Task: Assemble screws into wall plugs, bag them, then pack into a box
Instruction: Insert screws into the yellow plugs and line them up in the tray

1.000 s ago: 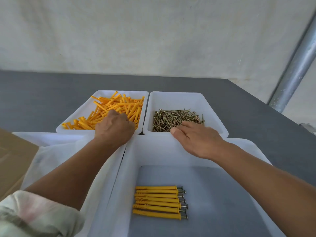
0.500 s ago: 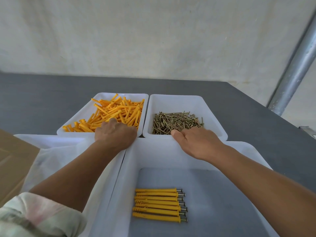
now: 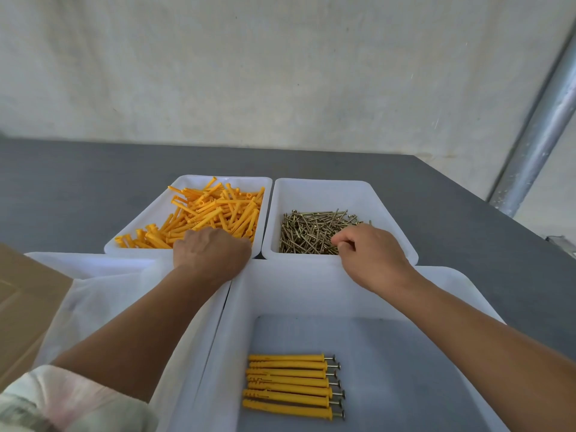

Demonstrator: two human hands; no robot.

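Taking up most of the view, a grey counter (image 3: 78, 188) is covered by four white trays. The biggest tray (image 3: 280, 291) is parked closest, on the right, with another tray (image 3: 93, 263) butted against its left side and a cardboard box (image 3: 25, 307) overlapping that one at the far left edge. Two smaller trays are lined up side by side behind them: the plug tray (image 3: 149, 219) and the screw tray (image 3: 327, 194). The left hand (image 3: 212, 251) is dropped knuckles-up onto the orange wall plugs (image 3: 215, 210), fingers tucked under, so what's gripped can't be told. The right hand (image 3: 371, 254) is curled at the near right of the screws (image 3: 308, 232), fingertips bunched against the thumb; whether a screw is actually pinched can't be made out. Seven assembled plugs (image 3: 290, 385) are laid in a neat row in the big tray, screw heads pointed right.
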